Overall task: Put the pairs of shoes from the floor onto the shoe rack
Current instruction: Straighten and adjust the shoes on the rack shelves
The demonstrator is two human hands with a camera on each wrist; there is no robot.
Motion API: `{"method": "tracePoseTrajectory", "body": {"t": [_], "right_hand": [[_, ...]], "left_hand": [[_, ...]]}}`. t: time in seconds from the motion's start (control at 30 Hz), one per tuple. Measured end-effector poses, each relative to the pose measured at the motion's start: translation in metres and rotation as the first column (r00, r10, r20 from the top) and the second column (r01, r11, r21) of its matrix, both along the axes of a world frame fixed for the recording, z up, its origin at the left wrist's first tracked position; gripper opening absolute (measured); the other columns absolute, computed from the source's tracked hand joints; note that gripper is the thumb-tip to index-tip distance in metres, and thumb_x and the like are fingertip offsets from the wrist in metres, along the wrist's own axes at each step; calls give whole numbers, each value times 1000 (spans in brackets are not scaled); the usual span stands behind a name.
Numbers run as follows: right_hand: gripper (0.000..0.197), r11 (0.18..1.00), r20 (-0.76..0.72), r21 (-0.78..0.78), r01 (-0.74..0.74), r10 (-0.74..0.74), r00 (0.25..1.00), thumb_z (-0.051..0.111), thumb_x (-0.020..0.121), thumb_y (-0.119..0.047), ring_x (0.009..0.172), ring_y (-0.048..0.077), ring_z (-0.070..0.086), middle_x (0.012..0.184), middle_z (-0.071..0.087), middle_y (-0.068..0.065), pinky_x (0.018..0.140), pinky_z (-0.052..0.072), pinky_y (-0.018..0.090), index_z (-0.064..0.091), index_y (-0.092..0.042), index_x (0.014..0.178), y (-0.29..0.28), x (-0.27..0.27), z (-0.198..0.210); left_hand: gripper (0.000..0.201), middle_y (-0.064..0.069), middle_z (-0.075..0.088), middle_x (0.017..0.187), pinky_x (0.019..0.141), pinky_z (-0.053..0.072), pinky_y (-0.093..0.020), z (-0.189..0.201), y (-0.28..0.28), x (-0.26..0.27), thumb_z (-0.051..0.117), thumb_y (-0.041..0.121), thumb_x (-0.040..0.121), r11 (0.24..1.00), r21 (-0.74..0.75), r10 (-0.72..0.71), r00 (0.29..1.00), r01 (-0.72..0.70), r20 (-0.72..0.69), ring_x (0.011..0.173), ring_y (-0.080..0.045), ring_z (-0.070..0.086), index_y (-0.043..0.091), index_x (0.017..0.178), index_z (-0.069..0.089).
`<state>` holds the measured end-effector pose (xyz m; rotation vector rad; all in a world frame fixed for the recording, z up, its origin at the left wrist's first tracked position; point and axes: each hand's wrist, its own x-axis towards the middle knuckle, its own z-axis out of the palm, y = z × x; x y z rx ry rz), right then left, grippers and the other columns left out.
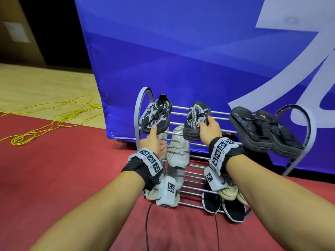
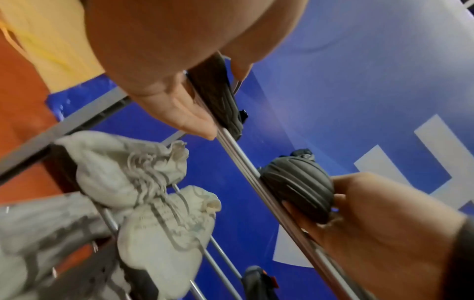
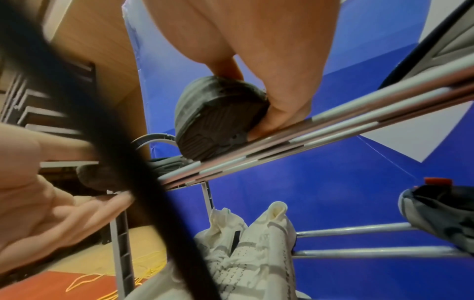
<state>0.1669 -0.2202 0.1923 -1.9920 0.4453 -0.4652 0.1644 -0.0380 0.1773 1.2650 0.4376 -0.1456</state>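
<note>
Two black mesh sneakers sit on the top tier of the grey metal shoe rack [image 1: 143, 98], toes toward the blue banner. My left hand [image 1: 157, 140] is below the heel of the left sneaker [image 1: 156, 115], its thumb touching the sole and its fingers relaxed; the left wrist view shows that hand [image 2: 179, 105] against the front rail [image 2: 246, 166] under the shoe [image 2: 218, 91]. My right hand [image 1: 206, 126] grips the heel of the right sneaker [image 1: 194, 118], which rests on the rails. The right wrist view shows fingers [image 3: 279, 113] curled round its ribbed sole [image 3: 218, 109].
Black sandals [image 1: 259, 129] fill the top tier's right end. White sneakers [image 1: 177, 151] lie on the middle tier, while beige shoes [image 1: 228, 192] and black slip-ons [image 1: 223, 205] lie lower down. A blue banner [image 1: 181, 51] stands behind the rack. A yellow cord [image 1: 54, 120] lies on the floor at left.
</note>
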Motion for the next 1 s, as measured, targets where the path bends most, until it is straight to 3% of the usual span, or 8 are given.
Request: {"method": "tracePoseTrajectory", "body": {"t": [0.1, 0.2, 0.37, 0.63, 0.73, 0.83, 0.9, 1.0], "right_hand": [[31, 999, -8, 22, 26, -26, 1000, 46, 96, -13, 110, 30, 61, 121, 65, 9, 93, 46, 34, 59, -12, 124, -1, 1, 0], [27, 998, -93, -21, 67, -69, 993, 47, 94, -15, 104, 36, 62, 112, 67, 12, 82, 46, 32, 63, -9, 114, 1, 2, 4], [39, 978, -174, -150, 144, -169, 970, 53, 86, -32, 117, 39, 54, 124, 64, 8, 104, 41, 42, 62, -22, 123, -10, 2, 14], [60, 995, 67, -103, -2, 9, 998, 60, 78, -52, 128, 31, 47, 138, 53, 3, 109, 39, 48, 49, -38, 135, -8, 2, 43], [63, 983, 109, -84, -166, 174, 979, 58, 69, -63, 116, 24, 53, 126, 60, 0, 103, 45, 52, 46, -53, 130, 9, -2, 52], [76, 911, 48, -319, -261, 291, 956, 65, 70, -67, 120, 20, 52, 116, 62, -5, 102, 45, 43, 34, -55, 138, 24, -6, 54], [74, 866, 22, -416, -276, 313, 949, 68, 79, -55, 100, 17, 60, 93, 63, -18, 89, 49, 34, 34, -45, 143, 34, -8, 59], [65, 898, 56, -369, -240, 279, 958, 67, 87, -33, 66, 8, 58, 73, 64, -9, 62, 44, 24, 38, -33, 144, 44, 0, 58]], "left_hand": [[39, -18, 73, 89, 52, 58, -32, 2, 1, 13, 64, 31, 92, 995, 22, 96, 991, -99, 95, 65, -23, 74, -3, 111, 57], [37, -17, 73, 84, 69, 62, -40, -2, 1, 23, 62, 23, 82, 983, 81, 152, 981, -162, 120, 67, -24, 75, -1, 110, 58], [12, 4, 57, 84, 69, 34, -26, 24, 3, 3, 58, 22, 90, 861, 412, 160, 927, -299, 338, 80, -24, 52, 17, 100, 53], [19, 9, 59, 83, 67, 39, -26, 100, 13, 20, 54, 36, 99, 861, 27, 395, 701, -508, 593, 77, -15, 56, 17, 100, 54], [23, 8, 59, 80, 63, 44, -19, 119, 17, 48, 62, 38, 94, 884, -65, 419, 726, -462, 546, 69, -8, 56, 17, 97, 54], [31, -1, 64, 88, 73, 50, -29, 129, 15, 68, 69, 46, 87, 928, -34, 330, 777, -371, 536, 74, -16, 59, 17, 89, 60], [33, 2, 63, 97, 75, 47, -25, 131, 9, 72, 70, 47, 87, 959, 15, 234, 818, -284, 525, 85, -14, 59, 17, 99, 63], [48, 6, 62, 98, 75, 45, -22, 129, 1, 75, 71, 45, 86, 980, 84, 112, 849, -180, 516, 89, -11, 60, 13, 121, 59]]}}
